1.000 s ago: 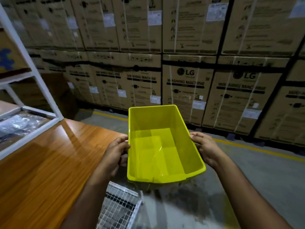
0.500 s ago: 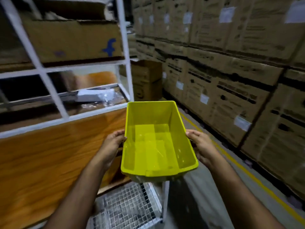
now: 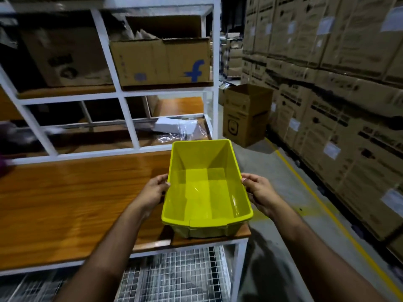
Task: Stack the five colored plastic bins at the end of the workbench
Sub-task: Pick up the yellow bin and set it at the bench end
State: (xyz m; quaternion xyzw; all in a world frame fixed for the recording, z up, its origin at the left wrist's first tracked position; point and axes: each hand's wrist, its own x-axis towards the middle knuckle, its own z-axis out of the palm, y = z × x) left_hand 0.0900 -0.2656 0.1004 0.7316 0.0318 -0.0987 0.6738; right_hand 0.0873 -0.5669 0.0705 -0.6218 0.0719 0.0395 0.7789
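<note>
Over the right end of the wooden bench [image 3: 65, 203], the left hand [image 3: 152, 192] and right hand [image 3: 258, 192] are gripping the empty yellow bin [image 3: 207, 188], fingers curled around its long sides.

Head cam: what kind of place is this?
Most likely a warehouse or stockroom. Stacked appliance cartons line the right wall, a yellow floor line marks an aisle, and a white rack holds cardboard boxes above the workbench. Both hands hold a yellow bin there.
</note>
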